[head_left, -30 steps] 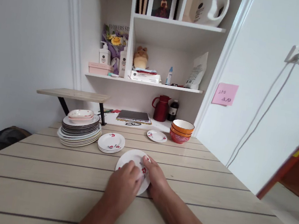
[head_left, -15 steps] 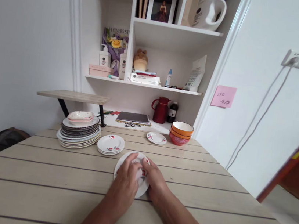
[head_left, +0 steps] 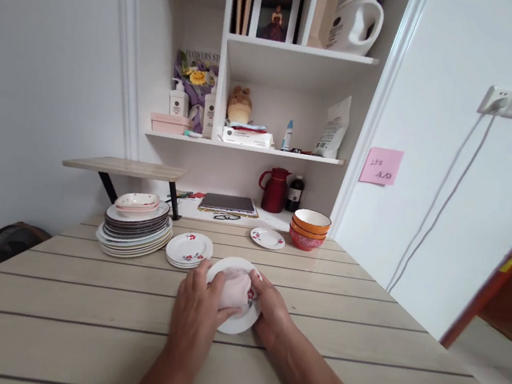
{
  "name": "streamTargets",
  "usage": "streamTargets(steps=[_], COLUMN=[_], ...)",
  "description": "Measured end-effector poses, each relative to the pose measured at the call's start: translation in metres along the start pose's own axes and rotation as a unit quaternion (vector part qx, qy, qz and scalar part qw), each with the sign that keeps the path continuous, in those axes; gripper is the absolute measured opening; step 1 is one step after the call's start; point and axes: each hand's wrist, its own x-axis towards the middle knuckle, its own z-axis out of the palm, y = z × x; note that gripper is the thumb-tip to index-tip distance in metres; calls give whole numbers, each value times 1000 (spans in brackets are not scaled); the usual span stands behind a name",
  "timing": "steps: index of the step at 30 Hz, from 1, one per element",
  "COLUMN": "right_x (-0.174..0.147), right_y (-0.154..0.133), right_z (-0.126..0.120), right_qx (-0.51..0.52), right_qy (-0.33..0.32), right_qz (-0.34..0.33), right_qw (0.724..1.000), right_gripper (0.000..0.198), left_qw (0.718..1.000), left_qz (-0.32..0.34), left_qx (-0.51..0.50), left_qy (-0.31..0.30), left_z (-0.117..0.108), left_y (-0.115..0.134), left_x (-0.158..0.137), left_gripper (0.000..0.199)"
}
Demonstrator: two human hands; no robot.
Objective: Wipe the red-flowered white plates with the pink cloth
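Plate (head_left: 242,320) between my hands looks mid-wipe: right hand (head_left: 272,309) clasps its rim, left hand (head_left: 197,303) grips pale cloth (head_left: 235,289) on its face. Stacked floral plates (head_left: 188,246) beyond left, lone small plate (head_left: 267,239) beyond right; can't tell which are done.

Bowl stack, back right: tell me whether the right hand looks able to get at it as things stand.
Probably yes: nothing seems to stand between the right hand and the bowl stack, though that hand grips the flowered plate and would likely need to release it first.
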Motion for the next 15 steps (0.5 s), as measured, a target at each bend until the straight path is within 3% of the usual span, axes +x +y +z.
streamTargets(steps=[4,9,12,15], right_x=[0,1,1,1], right_y=[-1,2,5,6], right_z=[1,-1,-2,-1], right_qx=[7,5,-4,-14], right_qy=[3,-24,-60,-78], right_qz=[-1,-25,-32,-35], right_qw=[1000,999,998,996], right_gripper=[23,32,38,39], left_qw=[997,972,969,982], left_qz=[29,156,187,163], left_qx=[-70,-132,-125,-76], left_qy=[-25,-113,-103,-63], left_z=[4,7,8,9], left_y=[-2,-1,0,-3], left_x=[-2,-5,-5,1], left_gripper=[49,38,41,39])
